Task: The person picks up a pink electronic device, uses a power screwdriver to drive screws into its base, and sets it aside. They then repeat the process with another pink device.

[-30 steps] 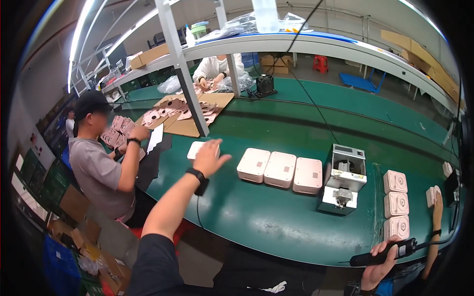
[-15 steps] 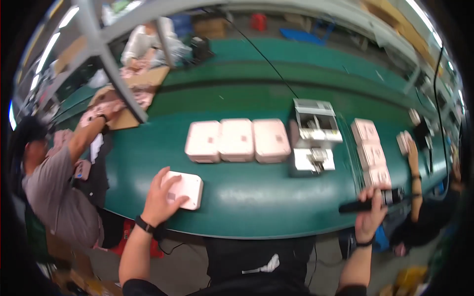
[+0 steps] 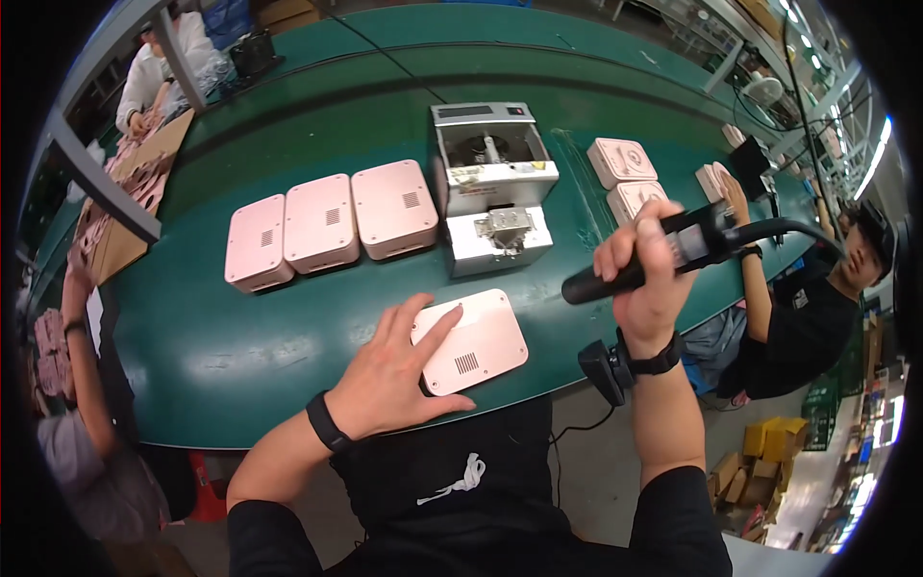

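Note:
My left hand (image 3: pixel 389 361) grips the left side of a pale pink plastic casing (image 3: pixel 486 337) lying flat near the table's front edge. Its thumb is at the near edge and a finger lies across the top face, which has a small vent grille and screw holes at the corners. Raised to the right of that casing, my right hand (image 3: pixel 654 269) is wrapped round a black electric screwdriver (image 3: pixel 611 282), slightly blurred, with a cable trailing off to the right. A grey metal screw feeder (image 3: pixel 495 183) stands just beyond the casing.
Three pink casings (image 3: pixel 322 221) stand in a row at the left on the green table (image 3: pixel 240 375). More pink casings (image 3: pixel 620 162) with a round pattern lie right of the feeder, partly behind my right hand. Co-workers sit at both sides; a metal post (image 3: pixel 101 183) rises at left.
The view has swung right. My left hand and its casing now lie nearer the feeder. My right hand has lifted the screwdriver and brought it closer to the casing.

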`<state>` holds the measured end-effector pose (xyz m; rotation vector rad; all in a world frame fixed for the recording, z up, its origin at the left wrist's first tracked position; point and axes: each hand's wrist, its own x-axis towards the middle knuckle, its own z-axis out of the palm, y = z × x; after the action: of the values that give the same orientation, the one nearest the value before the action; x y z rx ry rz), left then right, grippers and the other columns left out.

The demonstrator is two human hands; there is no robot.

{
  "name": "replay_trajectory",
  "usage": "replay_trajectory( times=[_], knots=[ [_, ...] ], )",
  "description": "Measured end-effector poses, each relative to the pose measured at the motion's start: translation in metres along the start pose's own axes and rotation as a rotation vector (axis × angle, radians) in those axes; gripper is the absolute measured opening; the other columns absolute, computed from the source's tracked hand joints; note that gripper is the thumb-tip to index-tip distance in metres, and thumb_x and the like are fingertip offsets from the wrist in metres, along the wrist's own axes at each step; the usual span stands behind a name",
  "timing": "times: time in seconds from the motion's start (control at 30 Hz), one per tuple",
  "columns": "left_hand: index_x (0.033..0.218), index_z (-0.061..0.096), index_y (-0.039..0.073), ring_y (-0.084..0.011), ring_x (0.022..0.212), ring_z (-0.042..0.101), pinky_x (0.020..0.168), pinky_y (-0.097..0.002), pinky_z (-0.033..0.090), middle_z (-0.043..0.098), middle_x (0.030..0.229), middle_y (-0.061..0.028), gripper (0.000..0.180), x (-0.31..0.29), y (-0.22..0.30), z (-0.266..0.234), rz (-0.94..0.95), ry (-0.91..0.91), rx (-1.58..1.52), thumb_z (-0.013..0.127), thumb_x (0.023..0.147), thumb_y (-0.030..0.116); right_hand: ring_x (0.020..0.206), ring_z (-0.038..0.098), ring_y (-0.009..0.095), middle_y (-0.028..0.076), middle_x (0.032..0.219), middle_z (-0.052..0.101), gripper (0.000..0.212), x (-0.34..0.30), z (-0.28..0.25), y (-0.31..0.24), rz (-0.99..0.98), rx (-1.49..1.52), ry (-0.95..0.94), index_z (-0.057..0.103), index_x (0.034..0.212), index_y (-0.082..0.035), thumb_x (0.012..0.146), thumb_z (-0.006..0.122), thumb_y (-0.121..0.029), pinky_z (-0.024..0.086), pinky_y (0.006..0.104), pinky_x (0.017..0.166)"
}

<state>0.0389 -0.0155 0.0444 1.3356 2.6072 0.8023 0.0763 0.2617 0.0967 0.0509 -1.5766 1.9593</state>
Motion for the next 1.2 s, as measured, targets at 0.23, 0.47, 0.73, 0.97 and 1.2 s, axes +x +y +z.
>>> replay_trajectory(
  times=[0.23, 0.47, 0.73, 0.97, 1.2],
  knots=[
    [0.144, 0.048, 0.015, -0.0392, 0.121, 0.05, 0.095, -0.0443, 0.052, 0.04, 0.14, -0.0193, 0.09, 0.012, -0.029, 0.004, 0.133, -0.01, -0.145, 0.088, 0.066, 0.036, 0.052, 0.05, 0.016, 0.007, 0.066, 0.052, 0.015, 0.051, 0.05, -0.024, -0.149, -0.011, -0.127, 0.049, 0.101, -0.006, 0.098, 0.055, -0.02, 0.044, 0.0335, 0.053],
    [0.138, 0.056, 0.022, -0.0352, 0.112, 0.057, 0.093, -0.0413, 0.053, 0.043, 0.139, -0.0161, 0.081, 0.011, -0.045, 0.008, 0.204, 0.034, -0.215, 0.089, 0.064, 0.025, 0.05, 0.05, 0.017, 0.007, 0.064, 0.053, 0.014, 0.065, 0.066, -0.006, -0.15, -0.114, -0.161, 0.05, 0.098, -0.007, 0.097, 0.055, -0.02, 0.044, 0.0339, 0.051],
    [0.135, 0.059, 0.022, -0.0361, 0.112, 0.057, 0.092, -0.0414, 0.053, 0.044, 0.139, -0.0164, 0.077, 0.012, -0.049, 0.008, 0.152, 0.123, -0.213, 0.088, 0.064, 0.024, 0.051, 0.05, 0.016, 0.006, 0.064, 0.052, 0.016, 0.035, 0.054, -0.009, -0.011, -0.089, -0.19, 0.049, 0.1, -0.007, 0.096, 0.056, -0.022, 0.044, 0.0343, 0.052],
    [0.136, 0.059, 0.021, -0.0364, 0.112, 0.058, 0.093, -0.0419, 0.053, 0.044, 0.138, -0.0161, 0.077, 0.011, -0.051, 0.011, 0.139, 0.094, -0.252, 0.088, 0.064, 0.023, 0.052, 0.049, 0.016, 0.006, 0.065, 0.05, 0.019, 0.025, 0.052, -0.003, -0.019, -0.079, -0.189, 0.047, 0.102, -0.007, 0.096, 0.054, -0.024, 0.044, 0.0337, 0.054],
    [0.136, 0.058, 0.022, -0.036, 0.111, 0.058, 0.093, -0.0419, 0.053, 0.045, 0.137, -0.0162, 0.078, 0.011, -0.049, 0.013, 0.124, 0.1, -0.252, 0.088, 0.064, 0.024, 0.052, 0.049, 0.016, 0.005, 0.065, 0.05, 0.019, 0.027, 0.045, 0.014, -0.003, -0.1, -0.165, 0.048, 0.101, -0.007, 0.096, 0.053, -0.025, 0.044, 0.0335, 0.053]
  ],
)
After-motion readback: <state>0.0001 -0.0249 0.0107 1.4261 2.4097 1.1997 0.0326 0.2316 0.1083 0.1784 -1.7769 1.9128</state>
